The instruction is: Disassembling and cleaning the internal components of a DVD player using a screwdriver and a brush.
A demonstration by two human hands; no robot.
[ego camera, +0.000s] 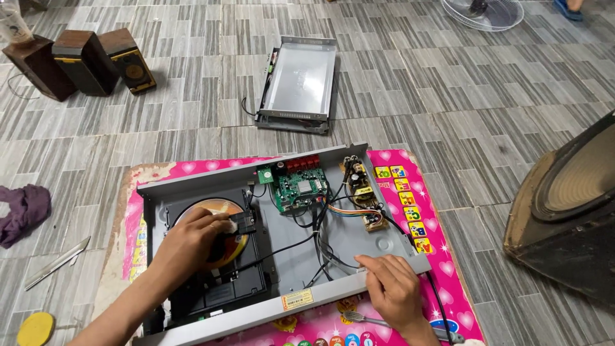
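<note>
An opened grey disc player (359, 240) lies on a pink play mat (442, 256). My left hand (192, 240) rests on the shiny disc (224, 208) in the black disc drive (237, 282) and pinches a small white piece against it. My right hand (391, 285) presses its fingers on the player's front edge at the lower right. Inside sit a green circuit board (299, 187), a yellow board (362, 182) and loose black wires (314, 237).
The player's removed metal cover (300, 83) lies on the tiled floor behind. Three wooden speakers (83, 61) stand at the far left and a large speaker (570, 205) at the right. A purple cloth (22, 211), a knife (57, 261), a yellow disc (35, 329) and a screwdriver (368, 318) lie nearby.
</note>
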